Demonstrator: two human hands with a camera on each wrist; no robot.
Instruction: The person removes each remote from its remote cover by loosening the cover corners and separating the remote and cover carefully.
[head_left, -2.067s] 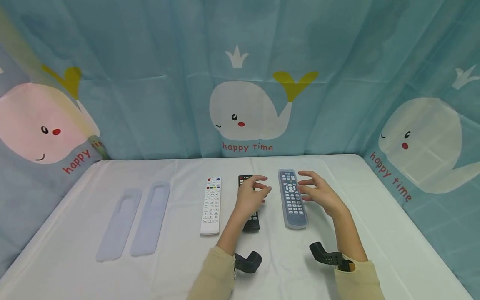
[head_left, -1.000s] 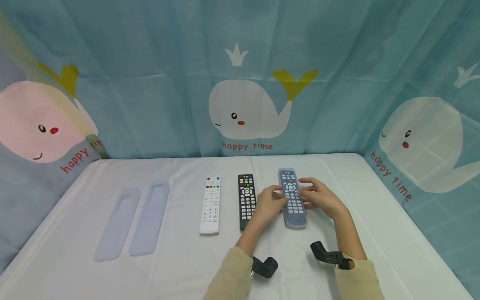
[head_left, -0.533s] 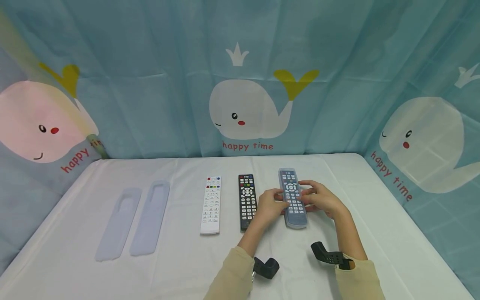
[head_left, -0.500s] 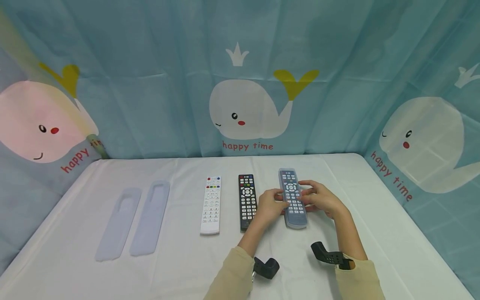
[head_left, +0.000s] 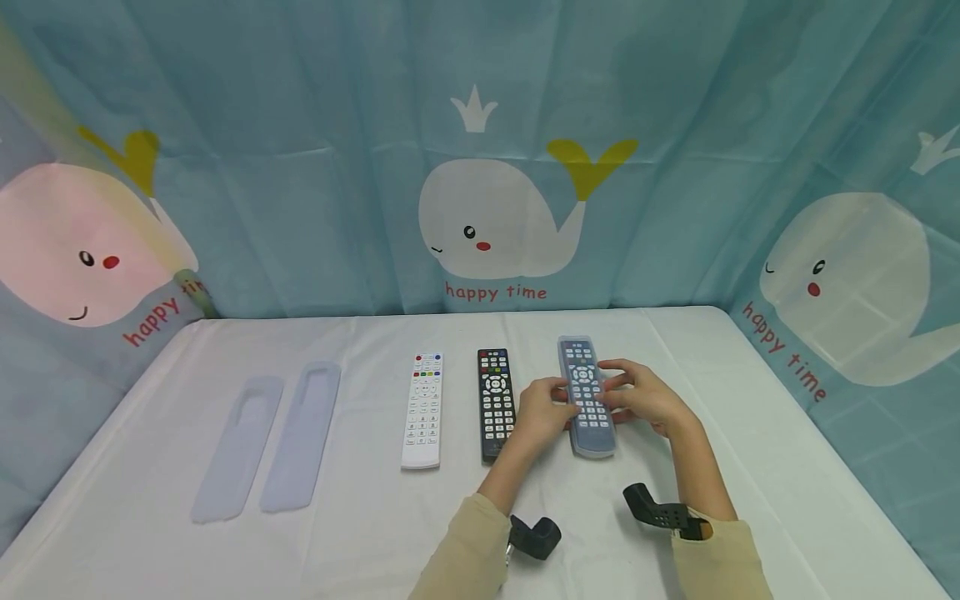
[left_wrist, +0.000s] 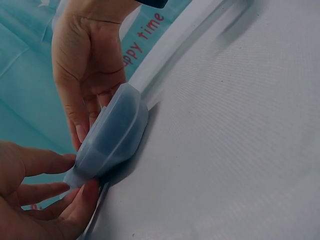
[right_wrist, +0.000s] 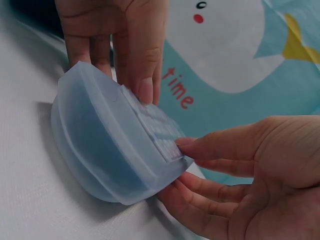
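A dark remote in a translucent blue silicone sleeve [head_left: 592, 429] lies lengthwise on the white table [head_left: 757, 442], right of centre. My left hand [head_left: 551, 404] pinches its left edge and my right hand [head_left: 630, 396] pinches its right edge, both about halfway along. In the left wrist view the left hand [left_wrist: 40, 200] has its thumb on top and its fingers under the sleeved remote [left_wrist: 115, 135]. In the right wrist view the right hand [right_wrist: 240, 185] holds the sleeved remote [right_wrist: 100, 150] the same way, with the left hand [right_wrist: 120, 45] on the far side.
A black remote [head_left: 492, 400] and a white remote [head_left: 422, 408] lie side by side left of the hands. Two empty pale blue sleeves [head_left: 238, 446] [head_left: 302, 433] lie further left. A whale-print curtain [head_left: 487, 167] closes off the back and sides.
My left hand moved right from over the black remote to the sleeved remote's left edge. My right hand closed in on its right edge. Over the last half second almost nothing moved.
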